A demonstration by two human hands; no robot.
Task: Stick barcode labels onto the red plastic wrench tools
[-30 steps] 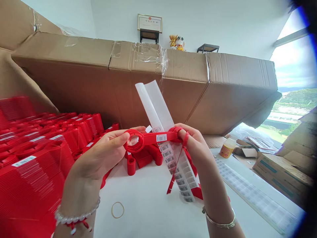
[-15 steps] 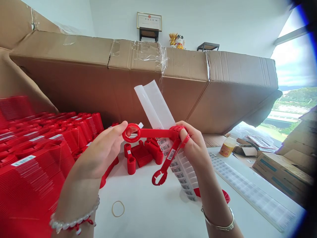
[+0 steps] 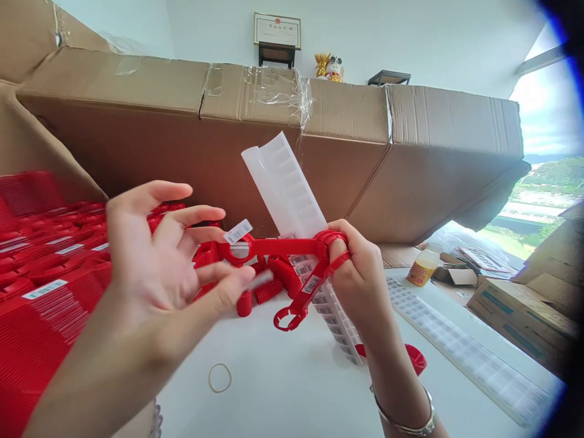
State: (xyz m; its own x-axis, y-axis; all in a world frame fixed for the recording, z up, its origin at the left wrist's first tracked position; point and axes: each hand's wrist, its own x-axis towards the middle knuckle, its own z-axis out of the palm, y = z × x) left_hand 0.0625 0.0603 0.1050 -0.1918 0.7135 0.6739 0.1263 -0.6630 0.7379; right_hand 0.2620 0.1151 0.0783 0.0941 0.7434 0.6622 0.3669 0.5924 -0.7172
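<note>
Head view, my read from the remote feed: the right hand is closed around the joint of a red plastic two-armed wrench, with one finger hooked through the loop there. One arm runs left to a ring head, and the other slants down to a second ring head; both hang above the tabletop. The left hand is open with its fingers spread, holding nothing I can make out, just beside the left ring. A small barcode label stands up at that ring, though I cannot tell if it is stuck down. A second label lies along the lower arm. A translucent label strip rises behind the wrench, with printed barcodes on its lower length. Stacked red ribbed pieces with barcode labels fill the left side, and loose ones sit behind the hands on a white table. A large taped cardboard carton forms the backdrop. At right, a cardboard box with teal printing sits near a yellow-labelled bottle. A rubber band lies on the table.
</note>
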